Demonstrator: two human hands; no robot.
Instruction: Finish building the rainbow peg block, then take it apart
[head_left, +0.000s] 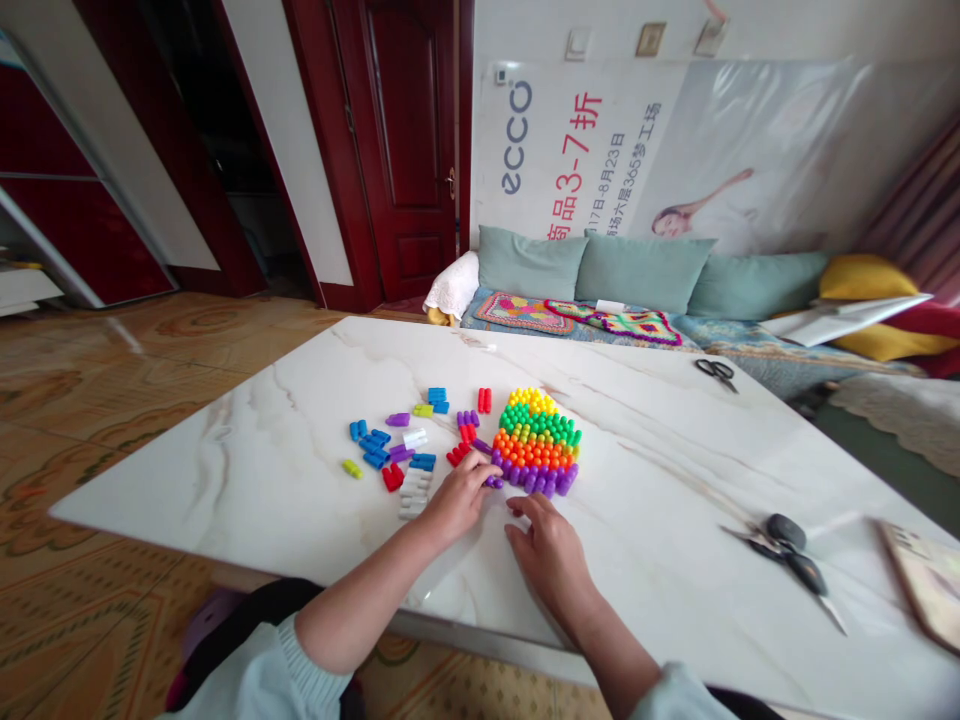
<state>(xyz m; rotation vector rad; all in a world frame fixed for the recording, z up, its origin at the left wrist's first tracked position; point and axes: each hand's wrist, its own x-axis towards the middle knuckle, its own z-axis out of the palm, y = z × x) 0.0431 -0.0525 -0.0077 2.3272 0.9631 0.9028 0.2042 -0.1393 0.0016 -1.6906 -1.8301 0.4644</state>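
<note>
On the white marbled table, upright bullet-shaped plastic pegs stand packed in a block of coloured rows (536, 440), yellow at the back, then green, orange and purple at the front. My left hand (459, 497) is at the block's front left corner, its fingers closed on a small purple peg piece (493, 482) that they partly cover. Just in front of the purple row rests my right hand (551, 550), fingers curved and apart, with nothing visible in them. Red pegs (458, 454) and a stack of white pegs (415, 492) lie close to my left hand.
Loose blue pegs (373, 447), along with purple, red, white and lime ones, are scattered left of the block. On the right lie scissors (799, 565) with a dark object, and a booklet (926, 580). Black-handled scissors (716, 372) lie near the far edge; a sofa (592, 320) stands behind.
</note>
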